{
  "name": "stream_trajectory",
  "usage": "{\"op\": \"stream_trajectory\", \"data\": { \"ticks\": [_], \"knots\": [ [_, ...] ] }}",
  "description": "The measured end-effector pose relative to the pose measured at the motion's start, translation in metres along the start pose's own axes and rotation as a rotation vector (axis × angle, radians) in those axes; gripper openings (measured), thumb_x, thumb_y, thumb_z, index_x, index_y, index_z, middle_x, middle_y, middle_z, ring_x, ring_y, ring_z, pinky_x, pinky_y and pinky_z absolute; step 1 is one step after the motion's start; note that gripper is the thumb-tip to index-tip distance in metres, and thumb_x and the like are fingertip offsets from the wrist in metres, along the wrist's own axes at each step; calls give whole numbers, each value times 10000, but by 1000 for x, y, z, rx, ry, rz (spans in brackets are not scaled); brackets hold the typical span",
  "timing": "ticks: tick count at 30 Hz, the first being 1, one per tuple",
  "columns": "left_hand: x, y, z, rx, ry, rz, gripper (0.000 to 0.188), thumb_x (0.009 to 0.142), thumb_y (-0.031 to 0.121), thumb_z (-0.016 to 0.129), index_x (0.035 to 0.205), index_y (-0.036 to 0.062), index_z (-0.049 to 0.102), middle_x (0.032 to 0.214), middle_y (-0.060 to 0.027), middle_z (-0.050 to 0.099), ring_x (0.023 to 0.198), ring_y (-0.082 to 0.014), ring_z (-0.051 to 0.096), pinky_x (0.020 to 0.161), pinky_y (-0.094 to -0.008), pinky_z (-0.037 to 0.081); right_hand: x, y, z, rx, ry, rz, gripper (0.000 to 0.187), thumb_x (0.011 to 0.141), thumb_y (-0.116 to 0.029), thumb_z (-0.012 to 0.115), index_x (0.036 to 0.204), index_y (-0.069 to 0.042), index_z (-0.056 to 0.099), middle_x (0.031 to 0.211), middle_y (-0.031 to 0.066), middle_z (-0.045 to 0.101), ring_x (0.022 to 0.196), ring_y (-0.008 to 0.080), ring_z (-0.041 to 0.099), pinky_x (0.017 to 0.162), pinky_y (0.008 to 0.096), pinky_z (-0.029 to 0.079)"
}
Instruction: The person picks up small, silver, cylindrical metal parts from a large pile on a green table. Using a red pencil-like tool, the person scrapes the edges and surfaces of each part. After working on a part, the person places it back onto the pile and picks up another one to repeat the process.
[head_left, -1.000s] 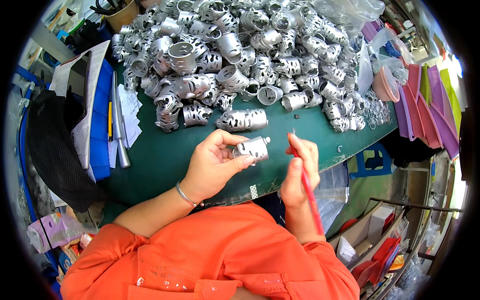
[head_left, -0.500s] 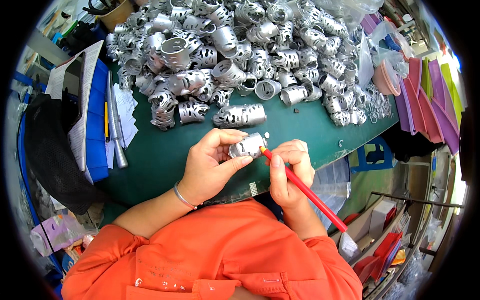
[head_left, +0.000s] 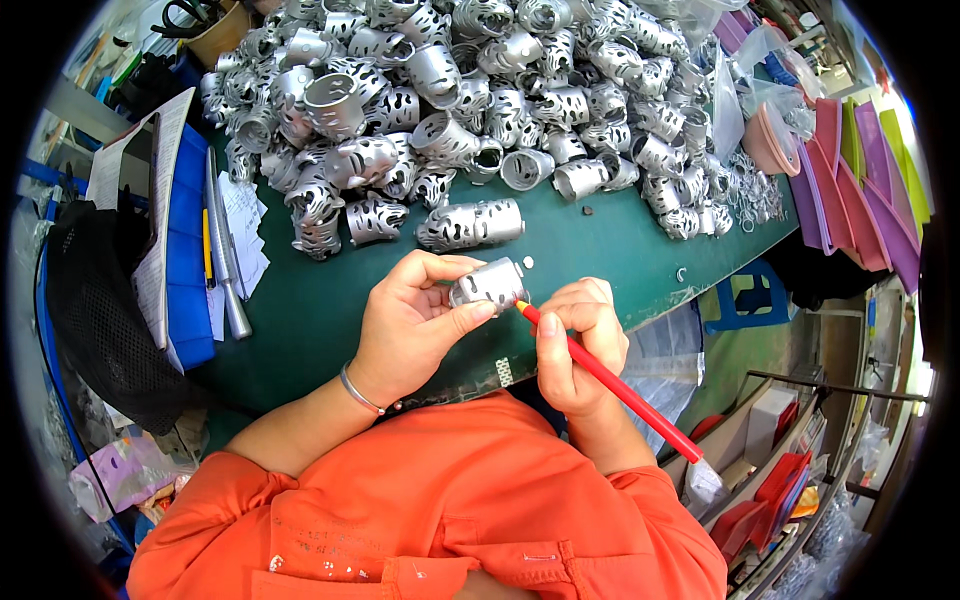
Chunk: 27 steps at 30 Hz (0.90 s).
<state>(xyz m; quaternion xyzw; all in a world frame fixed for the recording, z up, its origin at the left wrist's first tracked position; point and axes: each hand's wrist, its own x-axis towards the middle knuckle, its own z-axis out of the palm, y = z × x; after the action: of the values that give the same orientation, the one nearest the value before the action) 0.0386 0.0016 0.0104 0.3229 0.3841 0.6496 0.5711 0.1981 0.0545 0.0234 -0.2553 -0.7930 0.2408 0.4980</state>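
Observation:
Between the fingers and thumb of my left hand (head_left: 410, 308) is a silver cylindrical part (head_left: 487, 284) with irregular cut-out slots. My right hand (head_left: 578, 345) grips a long red pencil (head_left: 625, 394), its yellow-collared tip touching the near right end of the part. A small pale round piece (head_left: 528, 262) lies on the green tabletop just beyond the held part. Farther out, a longer silver slotted cylinder (head_left: 472, 225) rests on its side.
A large heap of silver slotted cylinders (head_left: 440, 135) covers the back of the green table (head_left: 590, 250). At left stand a blue bin (head_left: 190, 250) and a metal rod (head_left: 226, 250). Pink and purple trays (head_left: 850, 190) stand at right; below is a blue stool (head_left: 755, 297).
The held part has turned slightly in my left hand, showing more plain surface. The pencil tip has shifted a little down and left along its end.

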Motion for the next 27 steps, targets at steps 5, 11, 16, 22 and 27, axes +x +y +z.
{"op": "stream_trajectory", "data": {
  "ticks": [5,11,16,22,27],
  "knots": [
    [0,1,-4,3,48,-117,248,788,-5,643,985,-23,493,976,-136,590,786,-153,612,668,-251,526,1,-1,-2,-16,-2,-1,120,731,35,581,733,-40,487,644,70,568,543,212,510,611,325,382],
    [-1,7,-6,-154,61,-259,230,835,52,602,1016,-22,482,896,-133,606,690,-164,622,595,-252,526,-11,7,0,350,200,172,74,841,-57,544,847,-8,489,781,120,616,706,208,554,689,327,419],
    [-1,7,-9,-399,-56,-357,253,893,140,538,1082,-19,483,920,-117,603,706,-149,609,627,-251,518,-5,6,5,401,-24,301,419,696,-101,757,960,-39,437,1068,205,594,957,292,577,892,383,403],
    [0,7,-8,-394,-160,-457,369,942,266,430,1147,-38,475,958,-129,601,754,-150,606,661,-265,519,-4,3,13,285,69,214,479,626,-100,804,887,-81,403,965,167,615,917,264,568,816,373,424],
    [-2,5,-11,-462,-278,-511,411,939,306,421,1133,-52,479,989,-164,599,773,-180,613,662,-286,527,4,0,6,58,-11,71,514,632,-150,806,900,-75,374,912,164,602,826,224,554,794,375,409]
  ]
}}
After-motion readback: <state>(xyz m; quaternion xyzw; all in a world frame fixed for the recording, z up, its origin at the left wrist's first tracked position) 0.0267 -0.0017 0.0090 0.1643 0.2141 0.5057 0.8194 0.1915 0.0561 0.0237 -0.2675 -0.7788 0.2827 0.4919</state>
